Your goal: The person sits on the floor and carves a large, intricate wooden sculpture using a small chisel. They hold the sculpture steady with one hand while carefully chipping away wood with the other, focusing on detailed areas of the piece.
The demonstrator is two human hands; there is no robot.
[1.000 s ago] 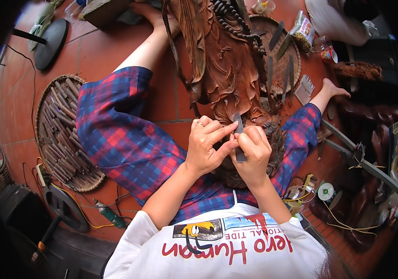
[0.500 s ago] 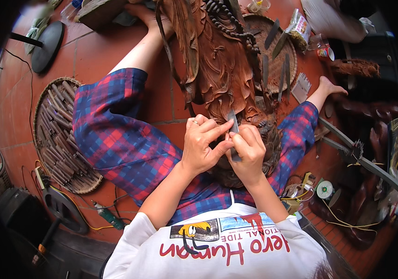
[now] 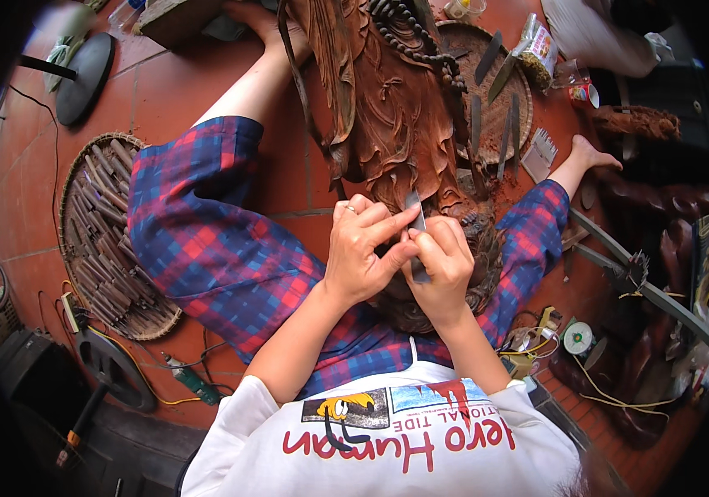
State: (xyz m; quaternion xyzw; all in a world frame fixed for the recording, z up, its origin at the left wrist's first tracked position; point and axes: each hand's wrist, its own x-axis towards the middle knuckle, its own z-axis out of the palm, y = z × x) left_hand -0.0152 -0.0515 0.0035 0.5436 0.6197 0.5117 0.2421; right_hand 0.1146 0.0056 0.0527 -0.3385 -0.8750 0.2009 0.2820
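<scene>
At frame centre, a flat metal chisel (image 3: 415, 236) is gripped by the right hand (image 3: 445, 263) and pinched by the left hand (image 3: 364, 248), its blade set against the carved wooden statue (image 3: 396, 108) above. A basket of chisels (image 3: 106, 236) is seen at left.

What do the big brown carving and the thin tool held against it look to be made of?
The carving looks like reddish-brown wood with a matt finish, cut in deep folds and beads. The tool, gripped by both hands, appears to be dull grey metal, flat and narrow, probably steel.
</scene>
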